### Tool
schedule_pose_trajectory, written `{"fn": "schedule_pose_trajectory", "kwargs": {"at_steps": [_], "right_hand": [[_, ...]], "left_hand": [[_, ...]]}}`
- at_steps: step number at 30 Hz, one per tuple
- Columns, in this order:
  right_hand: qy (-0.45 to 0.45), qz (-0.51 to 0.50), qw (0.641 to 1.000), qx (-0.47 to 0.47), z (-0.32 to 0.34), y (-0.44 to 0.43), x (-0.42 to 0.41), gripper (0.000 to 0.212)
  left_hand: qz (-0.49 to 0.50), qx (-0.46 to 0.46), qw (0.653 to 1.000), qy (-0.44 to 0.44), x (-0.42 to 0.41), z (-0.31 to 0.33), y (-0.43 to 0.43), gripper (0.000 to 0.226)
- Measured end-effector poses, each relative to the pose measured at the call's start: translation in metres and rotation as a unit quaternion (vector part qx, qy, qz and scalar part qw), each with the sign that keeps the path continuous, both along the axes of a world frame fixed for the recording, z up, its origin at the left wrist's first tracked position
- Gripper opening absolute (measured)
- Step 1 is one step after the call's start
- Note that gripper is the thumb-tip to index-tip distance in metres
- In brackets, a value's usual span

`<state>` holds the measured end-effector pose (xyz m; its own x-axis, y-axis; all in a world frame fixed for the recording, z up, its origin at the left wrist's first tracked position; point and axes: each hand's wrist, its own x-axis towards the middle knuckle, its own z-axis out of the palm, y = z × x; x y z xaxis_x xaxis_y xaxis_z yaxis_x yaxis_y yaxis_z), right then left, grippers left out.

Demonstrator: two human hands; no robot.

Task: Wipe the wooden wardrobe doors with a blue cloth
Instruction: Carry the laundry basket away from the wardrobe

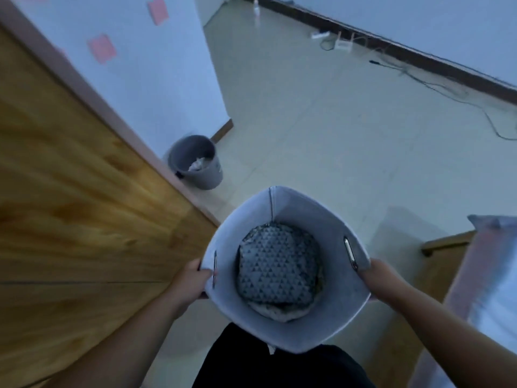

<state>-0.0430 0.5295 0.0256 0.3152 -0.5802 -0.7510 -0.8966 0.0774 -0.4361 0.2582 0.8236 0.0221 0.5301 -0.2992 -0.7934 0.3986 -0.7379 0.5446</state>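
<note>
I hold a grey felt basket (330, 219) in front of me, above the floor. My left hand (193, 278) grips its left rim by a metal-ringed handle slot. My right hand (375, 273) grips the right rim beside the other slot. Inside the basket lies a folded grey fabric with a triangle pattern (277, 270). The wooden wardrobe door (72, 197) fills the left side, close to my left arm. No blue cloth shows in the view.
A grey waste bin (195, 166) with paper stands on the floor by the wardrobe's corner. Cables and a power strip (320, 35) lie along the far baseboard. A wooden piece with plastic-wrapped bedding (475, 270) stands at the right. Pale tiled floor (321, 121) stretches ahead.
</note>
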Motion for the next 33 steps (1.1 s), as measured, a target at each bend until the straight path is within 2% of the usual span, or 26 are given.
{"fn": "schedule_pose_trajectory", "kwargs": {"at_steps": [4,11,17,21,27,33], "right_hand": [[0.03,-0.043,0.999,-0.016,0.005,-0.037,-0.01,0.013],[0.01,-0.179,0.984,0.004,0.007,-0.1,0.002,0.011],[0.031,-0.263,0.964,0.009,0.014,-0.149,0.015,0.016],[0.037,-0.252,0.967,0.002,0.021,-0.194,0.015,0.012],[-0.021,-0.323,0.946,0.012,0.003,-0.268,0.016,0.02],[-0.041,-0.332,0.942,0.039,-0.004,-0.383,0.019,0.022]], "left_hand": [[-0.035,-0.008,0.999,0.002,0.016,-0.001,-0.072,0.023],[-0.06,-0.013,0.998,0.02,0.072,-0.024,-0.19,0.019],[-0.139,-0.022,0.99,0.03,0.104,-0.026,-0.301,0.025],[-0.18,-0.025,0.983,0.022,0.119,-0.016,-0.369,0.025],[-0.239,-0.02,0.971,0.009,0.129,-0.017,-0.478,0.024],[-0.256,-0.002,0.967,-0.012,0.126,-0.005,-0.591,0.024]]}}
